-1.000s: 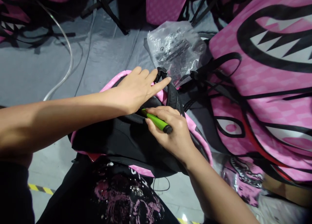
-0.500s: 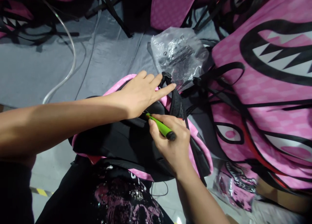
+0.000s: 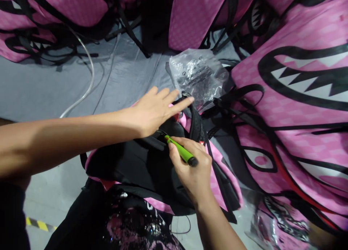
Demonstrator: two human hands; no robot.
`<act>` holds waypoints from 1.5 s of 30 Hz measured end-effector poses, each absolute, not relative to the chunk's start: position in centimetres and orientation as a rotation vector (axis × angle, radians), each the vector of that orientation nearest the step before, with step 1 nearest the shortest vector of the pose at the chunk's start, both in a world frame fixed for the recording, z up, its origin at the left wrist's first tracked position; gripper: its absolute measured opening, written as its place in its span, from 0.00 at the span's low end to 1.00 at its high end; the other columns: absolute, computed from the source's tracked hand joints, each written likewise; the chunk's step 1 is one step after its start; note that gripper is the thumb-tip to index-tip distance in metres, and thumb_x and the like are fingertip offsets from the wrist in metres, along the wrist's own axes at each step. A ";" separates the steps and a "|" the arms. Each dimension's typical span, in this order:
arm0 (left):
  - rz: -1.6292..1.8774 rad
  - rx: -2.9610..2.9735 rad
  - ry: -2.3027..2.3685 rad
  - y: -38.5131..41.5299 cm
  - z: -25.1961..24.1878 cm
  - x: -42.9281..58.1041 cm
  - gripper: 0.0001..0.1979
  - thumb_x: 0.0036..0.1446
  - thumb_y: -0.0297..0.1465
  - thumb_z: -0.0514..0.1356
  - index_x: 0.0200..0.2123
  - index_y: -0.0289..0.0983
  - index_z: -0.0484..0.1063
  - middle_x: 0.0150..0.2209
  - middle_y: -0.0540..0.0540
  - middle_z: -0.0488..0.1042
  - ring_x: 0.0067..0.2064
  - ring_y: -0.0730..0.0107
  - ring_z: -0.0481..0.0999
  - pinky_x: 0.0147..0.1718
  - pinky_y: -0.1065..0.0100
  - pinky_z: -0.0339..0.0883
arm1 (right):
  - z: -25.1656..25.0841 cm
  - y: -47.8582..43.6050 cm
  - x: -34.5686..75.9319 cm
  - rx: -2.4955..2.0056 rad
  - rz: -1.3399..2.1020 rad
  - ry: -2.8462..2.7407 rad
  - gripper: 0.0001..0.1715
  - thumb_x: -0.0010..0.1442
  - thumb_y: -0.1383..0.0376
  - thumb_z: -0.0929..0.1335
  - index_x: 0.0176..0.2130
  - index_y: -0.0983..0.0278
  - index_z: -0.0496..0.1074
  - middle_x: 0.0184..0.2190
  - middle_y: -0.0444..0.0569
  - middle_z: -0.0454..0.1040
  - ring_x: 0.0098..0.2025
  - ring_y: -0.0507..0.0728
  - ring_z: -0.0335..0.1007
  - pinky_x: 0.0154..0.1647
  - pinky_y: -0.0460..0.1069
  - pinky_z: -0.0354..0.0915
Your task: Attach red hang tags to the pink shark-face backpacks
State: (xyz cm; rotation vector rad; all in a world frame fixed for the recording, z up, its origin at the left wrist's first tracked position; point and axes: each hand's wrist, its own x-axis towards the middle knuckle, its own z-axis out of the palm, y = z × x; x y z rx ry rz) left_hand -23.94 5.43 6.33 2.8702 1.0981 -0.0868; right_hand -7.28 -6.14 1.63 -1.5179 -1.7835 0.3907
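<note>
A black and pink bag (image 3: 122, 163) lies across my lap and the table's edge, its black side facing up. My left hand (image 3: 156, 110) rests flat over its upper part with the fingers spread toward the black strap (image 3: 196, 121). Just below that palm, my right hand (image 3: 191, 163) grips a slim tool with a green handle (image 3: 181, 151) and black end cap. The tool's thin tip points up and left onto the black fabric, near the left wrist; its exact kind and what the tip touches are unclear.
A crumpled clear plastic bag (image 3: 199, 76) lies beyond my hands. Large pink shark-face backpacks (image 3: 293, 112) are piled at the right, and more pink bags (image 3: 197, 17) line the back. A pale tube (image 3: 89, 81) crosses the grey table cover (image 3: 32, 86). A plastic-wrapped pink item (image 3: 282, 224) lies lower right.
The view has shifted, so the surroundings sit lower in the picture. Both hands keep nearly the same place on the bag, and the green-handled tool stays in my right hand.
</note>
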 end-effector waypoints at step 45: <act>-0.471 2.590 1.185 6.2 7.5 -26.1 0.58 0.49 0.25 0.59 0.67 0.50 0.15 0.71 0.39 0.36 0.60 0.47 0.57 0.52 0.55 0.63 | 1.4 -4.7 -11.2 -1.416 0.628 -1.692 0.10 0.59 0.64 0.70 0.43 0.60 0.77 0.41 0.47 0.80 0.44 0.57 0.75 0.49 0.55 0.65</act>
